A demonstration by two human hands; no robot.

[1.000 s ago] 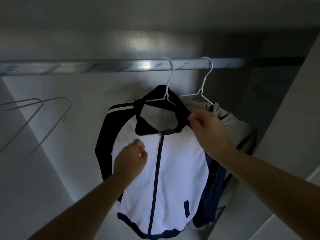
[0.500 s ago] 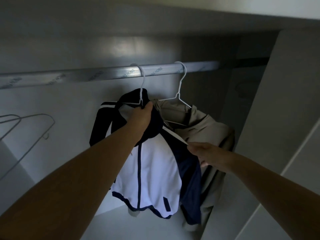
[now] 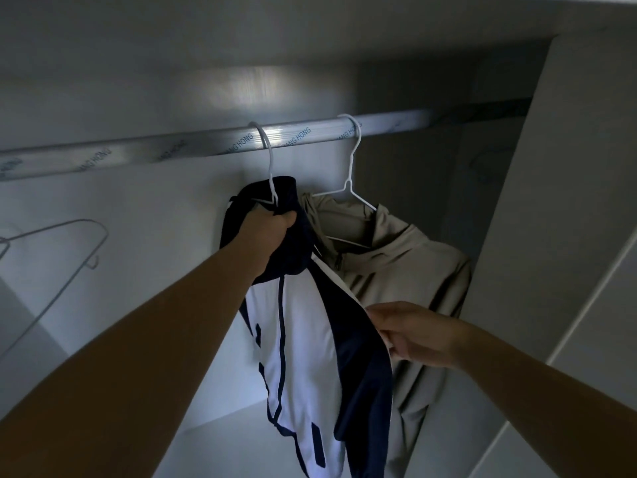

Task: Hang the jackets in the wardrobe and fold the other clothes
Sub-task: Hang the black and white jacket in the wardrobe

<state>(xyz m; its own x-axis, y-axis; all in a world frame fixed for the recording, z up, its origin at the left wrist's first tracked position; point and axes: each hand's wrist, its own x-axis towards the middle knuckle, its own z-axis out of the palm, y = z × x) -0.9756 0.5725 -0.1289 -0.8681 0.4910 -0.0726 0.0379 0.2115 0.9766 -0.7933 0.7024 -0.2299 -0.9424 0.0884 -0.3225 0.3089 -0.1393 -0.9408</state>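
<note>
Dim white wardrobe, seemingly metal rail

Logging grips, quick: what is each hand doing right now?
Left hand: grips the navy-and-white jacket at its collar.
Right hand: pinches that jacket's dark sleeve.

The only lettering that can be read runs along the silver wardrobe rail. It is printed in small blue capitals that slant across the surface and repeat at intervals. The clearest print, between the two hanger hooks, reads "ANG HONG"; any letters before the "A" cannot be made out. The same "ANG HONG" shows further left on the rail, fainter and blurred. Just left of the left white hanger hook only "ANG" can be read, the rest running under the hook. At the right white hanger hook another print is partly covered, showing about "ANG HO". Blue marks at the rail's far left end are too blurred to read.
</note>
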